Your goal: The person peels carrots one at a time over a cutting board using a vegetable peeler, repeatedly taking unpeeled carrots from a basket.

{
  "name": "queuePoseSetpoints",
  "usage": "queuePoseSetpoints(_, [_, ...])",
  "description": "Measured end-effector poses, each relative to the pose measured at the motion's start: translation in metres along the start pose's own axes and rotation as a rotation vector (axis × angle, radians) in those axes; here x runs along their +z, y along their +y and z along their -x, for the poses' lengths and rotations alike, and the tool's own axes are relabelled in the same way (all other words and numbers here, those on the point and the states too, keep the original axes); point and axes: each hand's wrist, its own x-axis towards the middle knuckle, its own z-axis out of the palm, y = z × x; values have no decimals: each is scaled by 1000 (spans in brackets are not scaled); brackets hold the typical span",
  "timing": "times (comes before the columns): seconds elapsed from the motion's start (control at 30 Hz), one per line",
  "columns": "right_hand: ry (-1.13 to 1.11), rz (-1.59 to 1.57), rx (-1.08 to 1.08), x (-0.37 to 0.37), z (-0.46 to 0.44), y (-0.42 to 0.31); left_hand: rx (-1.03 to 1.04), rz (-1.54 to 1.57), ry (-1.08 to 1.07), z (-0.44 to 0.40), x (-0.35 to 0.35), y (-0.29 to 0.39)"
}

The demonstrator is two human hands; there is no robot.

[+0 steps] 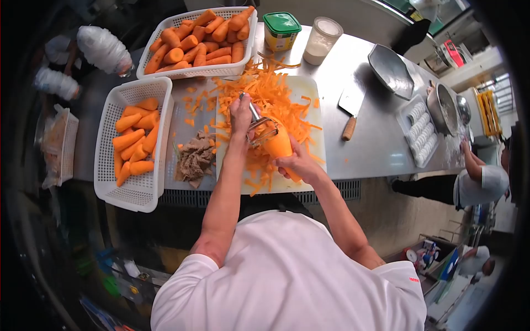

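My left hand (pixel 240 116) is closed around the handle of a metal peeler (pixel 254 113). The peeler's head lies against the side of a thick orange carrot (pixel 279 144). Wrapped round the carrot's lower end is my right hand (pixel 301 162). Beneath both hands, a heap of carrot peelings (pixel 265 88) covers much of a pale cutting board (pixel 306 88). A crumpled brown cloth or bag (pixel 196 157) lies left of the board, with bits of peel on it.
White baskets hold unpeeled-looking carrots (pixel 207 41) and smooth carrots (pixel 135 144). Behind the board stand a green-lidded tub (pixel 281 30) and a clear container (pixel 323 39). A cleaver (pixel 351 105), a tray of white pieces (pixel 419 129) and a person (pixel 480 182) are to the right.
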Motion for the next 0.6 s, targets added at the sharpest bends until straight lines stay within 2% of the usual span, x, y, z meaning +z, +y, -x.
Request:
queuePoseSetpoints(0.4, [152, 64, 10, 24, 16, -2, -79, -57, -200, -18, 2, -2])
queuePoseSetpoints(0.5, [118, 234, -16, 22, 32, -5, 5, -215, -154, -46, -8, -3])
queuePoseSetpoints(0.57, [118, 240, 3, 28, 49, -7, 64, -185, 42, -55, -17, 29])
queuePoseSetpoints(0.6, [117, 234, 25, 31, 54, -7, 109, -176, -114, -57, -23, 37])
